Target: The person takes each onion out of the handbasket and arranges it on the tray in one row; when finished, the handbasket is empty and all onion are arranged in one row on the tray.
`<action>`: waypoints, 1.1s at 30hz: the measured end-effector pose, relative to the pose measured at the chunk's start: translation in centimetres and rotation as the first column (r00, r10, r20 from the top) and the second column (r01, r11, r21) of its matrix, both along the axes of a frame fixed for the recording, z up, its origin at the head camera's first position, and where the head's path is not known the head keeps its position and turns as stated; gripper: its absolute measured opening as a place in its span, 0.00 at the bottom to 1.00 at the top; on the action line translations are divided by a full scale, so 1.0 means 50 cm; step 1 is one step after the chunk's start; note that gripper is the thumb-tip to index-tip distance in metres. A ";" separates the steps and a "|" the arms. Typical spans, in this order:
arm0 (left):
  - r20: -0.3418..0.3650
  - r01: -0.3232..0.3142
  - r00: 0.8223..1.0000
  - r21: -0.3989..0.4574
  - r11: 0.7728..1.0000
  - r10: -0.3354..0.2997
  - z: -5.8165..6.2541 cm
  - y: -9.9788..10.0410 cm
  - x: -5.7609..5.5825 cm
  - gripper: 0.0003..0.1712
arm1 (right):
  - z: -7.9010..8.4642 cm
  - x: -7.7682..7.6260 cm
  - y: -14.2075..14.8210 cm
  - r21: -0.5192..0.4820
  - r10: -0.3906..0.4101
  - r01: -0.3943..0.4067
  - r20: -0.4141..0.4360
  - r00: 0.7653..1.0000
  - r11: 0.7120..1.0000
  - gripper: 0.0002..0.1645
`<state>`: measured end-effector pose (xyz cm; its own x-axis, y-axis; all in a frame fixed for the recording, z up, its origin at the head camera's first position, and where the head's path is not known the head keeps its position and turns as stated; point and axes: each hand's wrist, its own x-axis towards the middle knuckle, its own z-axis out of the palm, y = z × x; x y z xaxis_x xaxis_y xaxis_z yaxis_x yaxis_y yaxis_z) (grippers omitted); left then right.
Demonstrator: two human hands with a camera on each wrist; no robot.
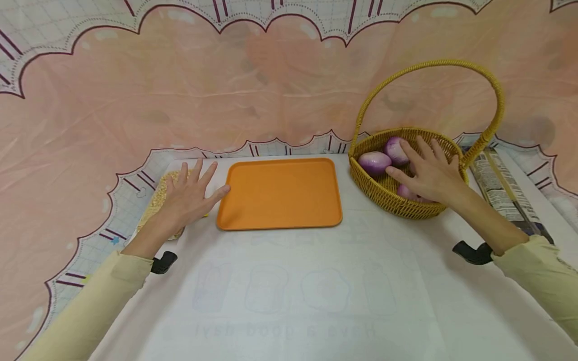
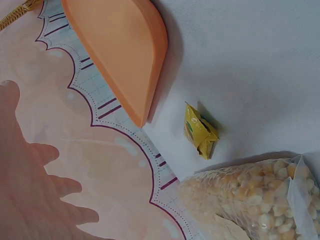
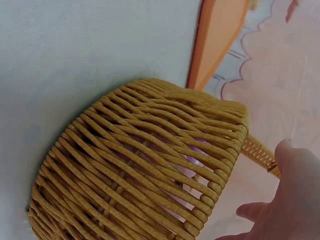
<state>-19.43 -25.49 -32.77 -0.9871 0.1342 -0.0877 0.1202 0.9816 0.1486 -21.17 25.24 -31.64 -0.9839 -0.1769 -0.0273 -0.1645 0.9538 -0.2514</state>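
My left hand (image 1: pixel 187 198) is spread, fingers straight, over a clear bag of corn kernels (image 2: pixel 260 200) and partly covers it in the head view. A small yellow packet (image 2: pixel 200 131) lies beside the bag. Fingers apart, my right hand (image 1: pixel 431 173) hovers over a wicker basket (image 1: pixel 377 190) with a tall arched handle (image 1: pixel 451 62). Inside the basket are purple onions (image 1: pixel 374 163), some hidden behind that hand. Between the hands lies a flat orange tray (image 1: pixel 282 195), with nothing on it. Neither hand holds anything.
A folded sheet with newspaper-like print (image 1: pixel 506 185) lies right of the basket, partly behind the right forearm. White cloth (image 1: pixel 289 286) with faint printed outlines covers the table. A pink patterned cloth (image 1: pixel 253 90) forms the backdrop.
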 end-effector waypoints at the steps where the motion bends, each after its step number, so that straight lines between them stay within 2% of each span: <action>1: 0.000 0.001 1.000 -0.001 1.000 -0.001 0.000 0.000 0.000 0.53 | 0.000 0.000 0.000 -0.001 0.000 0.000 0.001 1.000 1.000 0.53; 33: 0.020 0.014 1.000 0.019 1.000 -0.014 0.013 -0.001 -0.010 0.52 | -0.002 -0.007 0.018 -0.028 0.018 -0.018 0.023 1.000 0.999 0.52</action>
